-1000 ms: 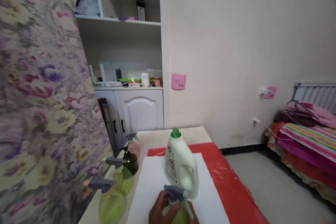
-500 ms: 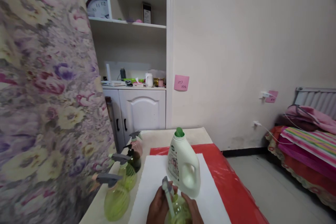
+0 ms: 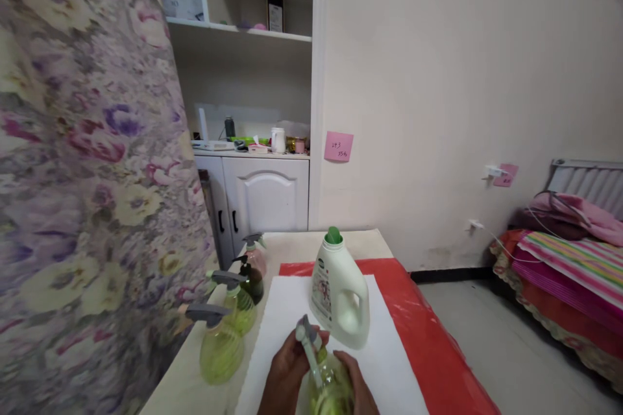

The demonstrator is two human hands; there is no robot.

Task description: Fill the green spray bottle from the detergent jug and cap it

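Observation:
A green see-through spray bottle (image 3: 331, 389) stands on the white sheet (image 3: 282, 318) near the table's front edge. My left hand (image 3: 285, 369) is closed round its grey trigger head (image 3: 307, 332), which sits raised and tilted above the bottle's neck. My right hand (image 3: 357, 382) wraps the bottle's body from the right. Just behind them stands a white detergent jug (image 3: 341, 295) with a green cap.
Several other spray bottles (image 3: 221, 343) line the table's left edge beside a floral curtain (image 3: 82, 175). A red cloth (image 3: 423, 331) covers the table's right part. A white cabinet (image 3: 265, 191) with shelves stands behind; a bed (image 3: 564, 272) lies at the right.
The trigger head has turned from lying across the bottle to standing up and lifted at its neck. My right hand has come onto the bottle. The view has tilted slightly down and right.

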